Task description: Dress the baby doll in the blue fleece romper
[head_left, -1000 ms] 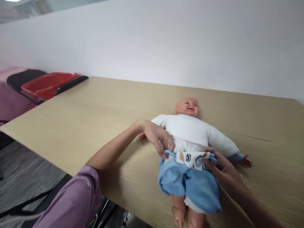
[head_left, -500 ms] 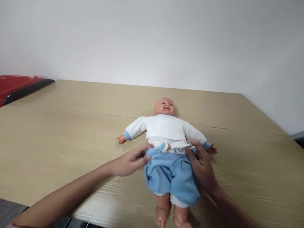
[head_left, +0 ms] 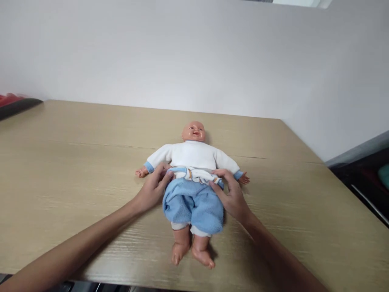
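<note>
A baby doll (head_left: 194, 156) lies on its back on the table, head away from me and arms spread. It wears a white top with blue cuffs and light blue shorts (head_left: 194, 202) with white leg trims. The shorts' waistband is folded outward, showing a white printed lining (head_left: 200, 175). At the left side of the waistband, my left hand (head_left: 154, 184) pinches the cloth between thumb and fingers. My right hand (head_left: 232, 196) grips the waistband at the other side, thumb on the folded lining. The fingertips of both hands are partly hidden by cloth.
The wooden table (head_left: 91, 182) has a seam running across it and meets a pale wall (head_left: 170, 61) at the back. A red and black object (head_left: 18, 106) stands past the left edge. Dark furniture (head_left: 364, 182) sits beyond the right edge.
The view has shifted, so the doll appears farther left and its feet show fully. My left hand has moved up along the waistband, and more of the printed lining shows.
</note>
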A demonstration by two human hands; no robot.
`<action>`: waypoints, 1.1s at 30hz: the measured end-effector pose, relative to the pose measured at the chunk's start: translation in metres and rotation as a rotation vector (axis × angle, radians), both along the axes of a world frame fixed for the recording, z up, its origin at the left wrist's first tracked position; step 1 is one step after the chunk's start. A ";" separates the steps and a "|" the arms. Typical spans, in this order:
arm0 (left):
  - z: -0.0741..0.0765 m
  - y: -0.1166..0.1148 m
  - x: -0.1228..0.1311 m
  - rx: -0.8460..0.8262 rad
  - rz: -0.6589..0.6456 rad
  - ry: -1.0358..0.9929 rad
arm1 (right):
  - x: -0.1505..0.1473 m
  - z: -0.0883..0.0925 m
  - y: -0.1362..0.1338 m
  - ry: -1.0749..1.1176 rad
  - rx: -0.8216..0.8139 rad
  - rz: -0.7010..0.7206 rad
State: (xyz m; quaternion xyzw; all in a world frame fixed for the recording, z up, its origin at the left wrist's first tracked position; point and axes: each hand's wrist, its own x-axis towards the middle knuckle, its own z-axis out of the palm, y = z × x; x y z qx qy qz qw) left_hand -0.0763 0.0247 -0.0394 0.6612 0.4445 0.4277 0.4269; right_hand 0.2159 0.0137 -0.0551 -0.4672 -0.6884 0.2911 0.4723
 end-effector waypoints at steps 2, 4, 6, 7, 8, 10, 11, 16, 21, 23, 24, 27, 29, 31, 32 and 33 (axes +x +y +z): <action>0.007 0.002 -0.001 -0.092 -0.099 0.002 | -0.003 -0.001 0.006 0.092 -0.072 0.011; 0.019 0.003 -0.001 -0.114 -0.215 0.071 | -0.006 0.002 0.016 0.140 -0.131 0.048; 0.030 0.002 -0.001 -0.064 -0.256 0.143 | -0.008 0.009 0.029 0.124 -0.146 0.099; 0.033 0.002 -0.001 -0.039 -0.243 0.151 | -0.010 0.012 0.035 0.102 -0.134 0.115; 0.035 0.002 0.000 -0.026 -0.217 0.139 | -0.011 0.015 0.042 0.081 -0.112 0.122; 0.034 0.006 0.001 -0.043 -0.137 0.088 | -0.013 0.020 0.053 0.046 -0.065 0.103; 0.031 0.009 0.002 -0.072 -0.087 0.063 | -0.014 0.021 0.057 0.018 -0.055 0.081; 0.017 0.036 0.004 -0.356 -0.023 -0.095 | -0.018 0.019 0.075 -0.208 -0.064 -0.021; 0.015 0.059 -0.002 -0.363 -0.044 -0.060 | -0.019 0.019 0.092 -0.308 -0.056 -0.053; 0.015 0.061 -0.008 -0.214 -0.006 0.055 | -0.014 0.020 0.093 -0.338 -0.036 -0.051; 0.015 0.060 -0.011 -0.131 0.007 0.102 | -0.011 0.020 0.093 -0.352 -0.013 -0.051; 0.012 0.060 -0.012 0.034 0.012 0.165 | -0.004 0.016 0.092 -0.342 0.026 -0.031; 0.007 0.067 -0.007 0.045 0.041 0.178 | -0.003 0.012 0.098 -0.265 -0.036 -0.015; 0.001 0.081 0.003 0.002 0.103 0.181 | -0.007 0.008 0.109 -0.185 -0.125 -0.010; -0.002 0.090 0.008 -0.032 0.132 0.177 | -0.010 0.006 0.115 -0.159 -0.157 -0.004; -0.005 0.098 0.012 -0.059 0.140 0.174 | -0.013 0.005 0.122 -0.143 -0.179 0.010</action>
